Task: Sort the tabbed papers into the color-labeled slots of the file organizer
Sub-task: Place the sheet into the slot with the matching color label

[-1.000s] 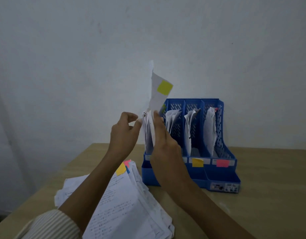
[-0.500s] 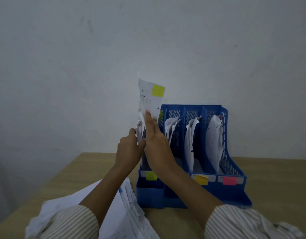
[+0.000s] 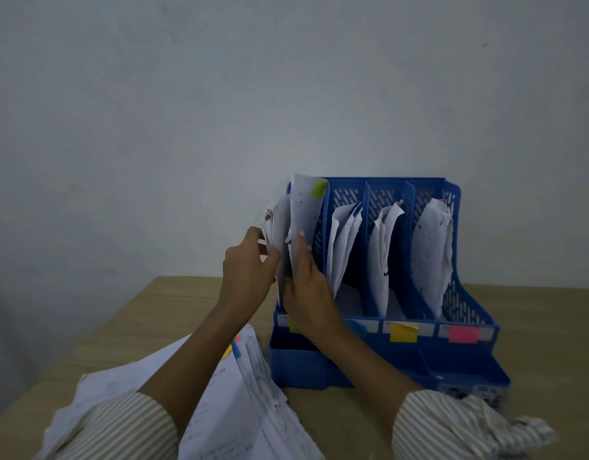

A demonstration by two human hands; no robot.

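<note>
Step in hand: filing a white sheet with a green-yellow sticky tab [image 3: 304, 210] into the leftmost slot of the blue perforated plastic four-slot file organizer [image 3: 459, 293]. The sheet stands upright, lower part already down in that slot, tab corner poking above the organizer's top rim on its left end.

Right hand [image 3: 306, 290]: fingers extended and pressing flat along the sheet's lower edge, guiding it down; thumb side hidden, so a pinch cannot be confirmed. Left hand [image 3: 250, 270]: fingers curled round the white papers already standing in the leftmost slot [image 3: 275, 227], pulling them leftward to hold a gap.

Other three slots of the organizer each hold upright white sheets. Loose stack of white printed papers [image 3: 240, 400] lies flat on the light wooden table [image 3: 535, 327], just left of the organizer's front, under the left forearm; pink, blue and yellow tabs peek at its near corner.

Judgement: the slot matches — a green sliver of label shows on the organizer's front strip beside the right wrist. Next move calls for seating the sheet fully, releasing both hands, then taking the next tabbed sheet from the stack. Plenty of stack left, so task is well short of done.

Labels: blue label [image 3: 356, 325] partly hidden, yellow label [image 3: 403, 332], pink label [image 3: 463, 334] on the front strip. Print on papers and a sticker at the organizer's base too blurred to read. No brand legible.
</note>
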